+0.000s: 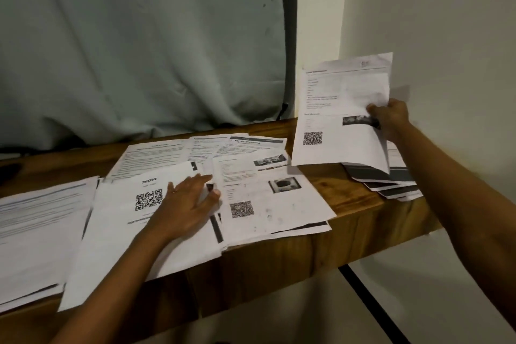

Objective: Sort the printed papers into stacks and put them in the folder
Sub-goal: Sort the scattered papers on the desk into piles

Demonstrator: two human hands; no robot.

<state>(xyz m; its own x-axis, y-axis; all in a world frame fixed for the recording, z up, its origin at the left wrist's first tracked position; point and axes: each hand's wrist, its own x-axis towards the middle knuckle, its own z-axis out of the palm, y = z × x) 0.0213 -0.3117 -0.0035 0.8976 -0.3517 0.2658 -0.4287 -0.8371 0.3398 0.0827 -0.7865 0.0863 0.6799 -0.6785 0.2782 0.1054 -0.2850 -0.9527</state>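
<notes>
A grey cloth hangs behind the wooden tabletop, which carries printed papers from end to end. A thick pile lies at the left. Next to it is a QR-code sheet, then a photo sheet, and a fanned stack sits at the right end. The left hand lies flat on the QR-code sheet, its fingers straight and spread, the tips reaching the photo sheet's edge. The right hand lifts a raised sheet above the fanned stack, with its right edge pinched between the thumb in front and the fingers behind.
</notes>
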